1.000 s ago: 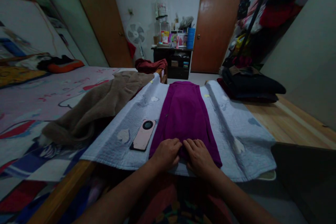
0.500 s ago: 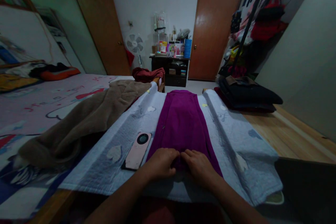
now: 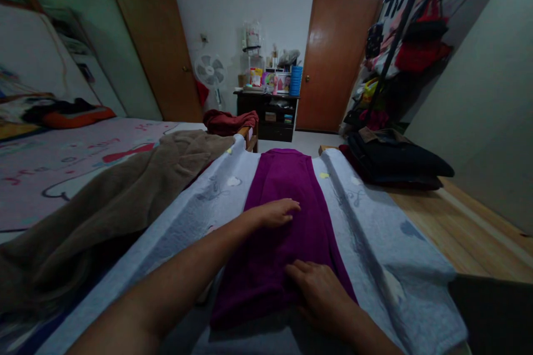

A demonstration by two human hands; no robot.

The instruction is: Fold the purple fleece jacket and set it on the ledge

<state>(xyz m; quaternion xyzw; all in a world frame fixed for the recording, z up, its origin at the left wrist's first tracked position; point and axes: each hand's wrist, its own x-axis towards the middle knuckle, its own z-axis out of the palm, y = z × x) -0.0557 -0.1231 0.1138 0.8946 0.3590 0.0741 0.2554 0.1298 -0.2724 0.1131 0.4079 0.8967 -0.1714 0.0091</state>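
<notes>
A folded purple garment lies lengthwise on the pale blue patterned cloth in front of me. My left hand is over its middle, fingers stretched out and holding nothing. Whether the palm presses on the fabric I cannot tell. Close to the garment's near right end, my right hand has its fingers curled over the fabric, with the thumb low by the near edge. The garment's near left corner lies loose. A phone is almost wholly hidden behind my left forearm.
A brown fleece lies along the left, over a pink printed bed cover. Folded dark clothes are stacked at the right on a wooden surface. Farther back are a fan, a dark cabinet and a door.
My left hand has left the garment's near edge and moved forward to its middle, opening out. My right hand stays by the near end, slightly lower. My left forearm now covers the phone.
</notes>
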